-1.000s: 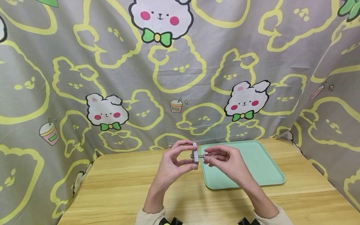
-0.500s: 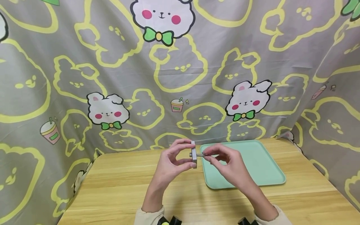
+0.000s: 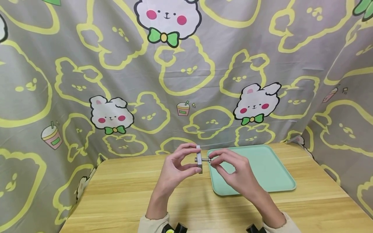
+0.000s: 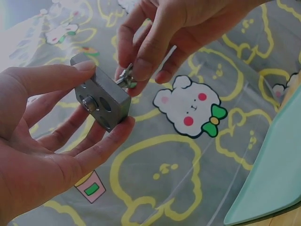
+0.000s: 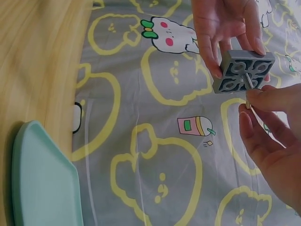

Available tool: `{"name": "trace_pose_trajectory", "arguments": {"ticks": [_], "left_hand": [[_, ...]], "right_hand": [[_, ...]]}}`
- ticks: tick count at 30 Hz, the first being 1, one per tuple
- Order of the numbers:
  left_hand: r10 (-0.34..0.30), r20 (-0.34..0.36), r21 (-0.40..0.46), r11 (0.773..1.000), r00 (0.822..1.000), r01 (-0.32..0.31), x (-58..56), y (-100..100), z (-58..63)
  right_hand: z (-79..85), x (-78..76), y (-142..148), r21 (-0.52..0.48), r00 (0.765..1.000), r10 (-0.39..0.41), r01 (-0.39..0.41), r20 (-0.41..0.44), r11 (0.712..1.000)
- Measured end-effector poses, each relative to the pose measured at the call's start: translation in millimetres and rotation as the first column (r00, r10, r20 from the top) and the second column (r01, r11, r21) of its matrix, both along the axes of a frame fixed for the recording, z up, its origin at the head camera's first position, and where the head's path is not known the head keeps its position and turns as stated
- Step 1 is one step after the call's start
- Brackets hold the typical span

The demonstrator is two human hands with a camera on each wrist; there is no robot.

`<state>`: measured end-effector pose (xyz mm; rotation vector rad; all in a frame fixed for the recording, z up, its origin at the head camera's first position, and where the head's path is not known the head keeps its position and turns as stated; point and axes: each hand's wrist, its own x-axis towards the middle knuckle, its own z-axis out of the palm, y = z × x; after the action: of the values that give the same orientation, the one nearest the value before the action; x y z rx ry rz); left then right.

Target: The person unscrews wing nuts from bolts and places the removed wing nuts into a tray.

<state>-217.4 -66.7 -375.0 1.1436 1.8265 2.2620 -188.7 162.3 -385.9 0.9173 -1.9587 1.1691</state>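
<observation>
My left hand point(image 3: 173, 165) grips a small grey square block point(image 3: 199, 160) by its edges, thumb on one side and fingers on the other. Several round holes show on one face in the left wrist view; the other face point(image 5: 230, 70) is ribbed. A bolt runs through the block's middle, its head point(image 4: 89, 103) standing a little proud of the holed face. From the ribbed side its threaded shank point(image 5: 248, 81) sticks out. At the shank's end my right hand point(image 3: 236, 166) pinches a shiny wing nut point(image 4: 126, 77), partly hidden by the fingertips.
A mint-green tray point(image 3: 262, 171) lies on the wooden table point(image 3: 122, 191), behind and below my right hand. Patterned grey cloth point(image 3: 186, 81) hangs along the table's back and sides. Both hands are held above the tabletop.
Both hands have drifted slightly left with the block and bolt. The right fingers have shifted their pinch around the wing nut, and the index finger is now more raised and arched.
</observation>
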Motion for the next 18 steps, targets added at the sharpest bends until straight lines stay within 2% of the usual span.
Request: {"name": "trace_pose_trajectory", "arguments": {"ticks": [4, 8, 13, 18], "left_hand": [[-0.001, 0.005, 0.002, 1.0, 1.0, 0.001, 0.4, 0.1, 1.0], [0.005, 0.003, -0.003, 1.0, 1.0, -0.005, 0.9, 0.7, 1.3], [0.01, -0.004, -0.011, 1.0, 1.0, -0.01, 0.7, 2.8, 0.7], [0.016, 0.0, -0.036, 0.999, 1.0, -0.016, 1.4, 5.1, 1.7]], "right_hand": [[1.1, 1.8, 1.0, -0.048, 0.995, 0.047, -0.043, 0.092, 0.998], [2.0, 3.7, 2.1, -0.156, 0.964, 0.079, -0.04, 0.252, 0.987], [2.2, 3.4, 4.7, -0.234, 0.891, 0.082, 0.028, 0.446, 0.972], [2.3, 1.8, 7.0, -0.252, 0.804, 0.123, 0.035, 0.582, 0.967]]}}
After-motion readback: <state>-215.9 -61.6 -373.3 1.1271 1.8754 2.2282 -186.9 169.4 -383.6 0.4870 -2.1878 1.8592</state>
